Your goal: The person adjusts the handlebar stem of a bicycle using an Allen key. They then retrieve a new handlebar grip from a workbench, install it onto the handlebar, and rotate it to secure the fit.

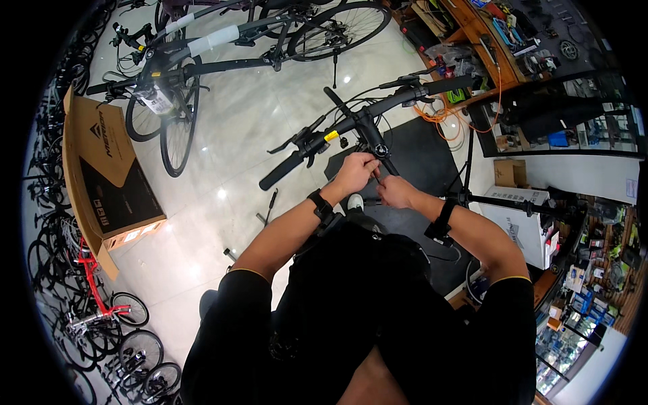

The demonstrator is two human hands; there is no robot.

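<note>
In front of me stands a bicycle with a flat black handlebar (386, 106), brake levers, cables and a small yellow label near its left grip. The black stem (369, 135) runs from the bar toward me, with a round cap at its near end. Just below that cap, my left hand (355, 173) is closed, thumb and fingers pinched together beside the frame tube. Close by, my right hand (397, 192) is also pinched, its fingertips almost meeting the left ones. Whatever lies between the fingers is too small and covered to make out. Each wrist wears a black strap.
Under the bicycle lies a dark mat (428, 158). A repair-stand arm (503, 202) reaches in from the right. Orange cable (439, 115) coils by the wooden workbench (480, 40). Another bicycle (229, 65) stands far left, above a large cardboard box (115, 162).
</note>
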